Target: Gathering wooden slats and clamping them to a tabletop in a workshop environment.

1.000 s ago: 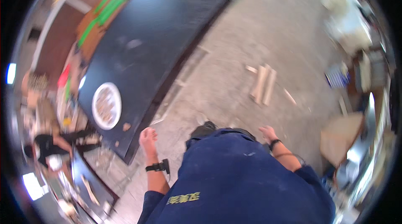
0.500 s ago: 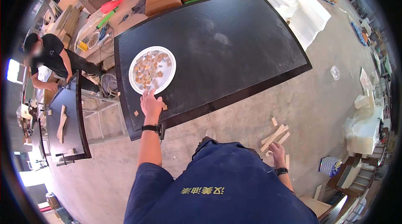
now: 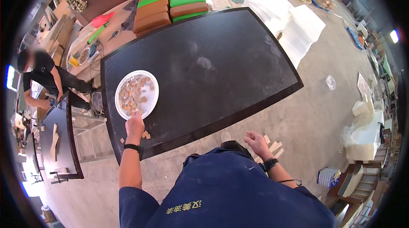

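My left hand is closed at the near rim of a round white plate. Its fingertips meet the rim, and whatever they pinch is hidden. Many small tan and brown wooden chips lie in the plate, which rests on the left part of a large black tabletop. A few loose chips lie by my left wrist, near the tabletop's edge. My right hand hangs in the air off the near side of the tabletop, fingers loosely bent and apart, with nothing visible in it.
Wooden strips lie on the floor beyond my right hand. At left a person works at a smaller dark panel. Brown and green cushions are stacked behind the tabletop; white sheets lie on the right.
My left hand's spread fingers have closed at the plate's rim. My right hand has risen and come inward, away from the wooden strips. The whole view has shifted.
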A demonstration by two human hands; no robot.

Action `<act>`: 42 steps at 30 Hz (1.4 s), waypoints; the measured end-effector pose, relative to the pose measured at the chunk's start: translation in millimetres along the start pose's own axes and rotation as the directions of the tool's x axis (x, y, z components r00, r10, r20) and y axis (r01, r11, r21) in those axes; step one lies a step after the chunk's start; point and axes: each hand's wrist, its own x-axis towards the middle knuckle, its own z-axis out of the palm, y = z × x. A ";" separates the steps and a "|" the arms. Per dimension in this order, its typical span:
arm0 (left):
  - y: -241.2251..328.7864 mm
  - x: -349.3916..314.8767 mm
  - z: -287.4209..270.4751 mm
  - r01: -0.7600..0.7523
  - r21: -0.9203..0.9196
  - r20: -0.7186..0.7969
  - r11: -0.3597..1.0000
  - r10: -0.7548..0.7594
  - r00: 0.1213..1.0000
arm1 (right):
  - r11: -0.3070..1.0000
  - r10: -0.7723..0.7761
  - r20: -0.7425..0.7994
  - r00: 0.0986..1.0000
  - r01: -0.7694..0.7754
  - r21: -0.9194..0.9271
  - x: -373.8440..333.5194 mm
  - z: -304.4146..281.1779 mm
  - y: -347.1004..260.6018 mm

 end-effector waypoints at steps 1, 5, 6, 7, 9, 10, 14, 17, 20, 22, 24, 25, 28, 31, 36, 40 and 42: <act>8.2 1.6 -3.9 0.001 0.010 -0.001 1.000 -0.001 1.000 | 0.999 -0.011 0.022 1.000 0.012 -0.040 9.3 -6.4 -13.8; 63.7 15.3 -19.1 0.133 -0.131 0.043 0.982 -0.128 0.991 | 0.993 -0.120 0.055 0.991 0.120 0.000 49.8 -29.4 -35.3; 69.5 10.1 -23.2 0.170 -0.114 0.037 0.979 -0.166 0.985 | 0.988 -0.153 0.073 0.986 0.152 0.011 58.5 -32.9 -41.3; 75.1 7.6 -21.5 0.295 -0.128 -0.019 0.947 -0.300 0.954 | 0.983 -0.183 0.090 0.979 0.182 0.024 65.4 -36.4 -46.7; 79.3 8.1 -8.4 0.544 -0.168 -0.050 0.822 -0.558 0.828 | 0.979 -0.203 0.110 0.973 0.200 0.041 77.8 -52.1 -52.7; 72.8 11.0 1.9 0.657 -0.187 -0.034 0.730 -0.673 0.739 | 0.976 -0.214 0.088 0.973 0.209 0.061 85.4 -58.6 -54.4; 15.9 -9.0 27.7 0.741 -0.249 0.160 0.624 -0.728 0.667 | 0.974 -0.214 0.180 0.960 0.196 0.114 101.6 -61.7 -47.2; 59.6 12.4 25.7 0.689 -0.176 0.167 0.703 -0.669 0.725 | 0.983 -0.174 0.219 0.960 0.181 -0.014 98.4 -83.6 -39.0; 77.9 39.4 15.8 0.653 -0.316 0.214 0.689 -0.619 0.756 | 0.997 -0.081 0.171 0.982 0.083 -0.007 103.8 -81.0 -17.8; 76.0 44.8 9.7 0.583 -0.445 0.221 0.679 -0.547 0.807 | 0.989 -0.103 0.228 0.968 0.125 -0.084 97.4 -66.1 -39.0; 90.2 57.9 1.7 0.530 -0.462 0.164 0.711 -0.519 0.839 | 0.982 -0.135 0.274 0.952 0.166 -0.093 98.7 -51.5 -47.8; 95.3 61.0 -4.9 0.484 -0.544 0.127 0.685 -0.503 0.855 | 0.976 -0.161 0.318 0.934 0.199 -0.090 98.7 -42.4 -52.0; 111.3 49.2 -32.6 0.345 -0.716 0.028 0.607 -0.468 0.883 | 0.979 -0.157 0.360 0.920 0.194 -0.068 89.1 -16.6 -76.0; 99.8 -3.3 -58.8 0.215 -0.850 -0.043 0.480 -0.470 0.882 | 0.981 -0.162 0.334 0.929 0.188 -0.049 76.7 9.2 -89.3; 33.1 -146.9 -74.3 0.143 -0.982 0.020 0.126 -0.682 0.731 | 0.973 -0.182 0.300 0.937 0.215 -0.082 47.6 72.8 -98.8; -35.4 -262.1 -65.7 0.200 -0.978 0.067 0.067 -0.802 0.594 | 0.963 -0.121 0.412 0.903 0.207 -0.170 0.7 147.8 -122.6; -58.2 -301.4 -60.1 0.273 -0.960 0.087 0.062 -0.861 0.501 | 0.945 -0.054 0.479 0.876 0.199 -0.258 -19.6 185.2 -133.8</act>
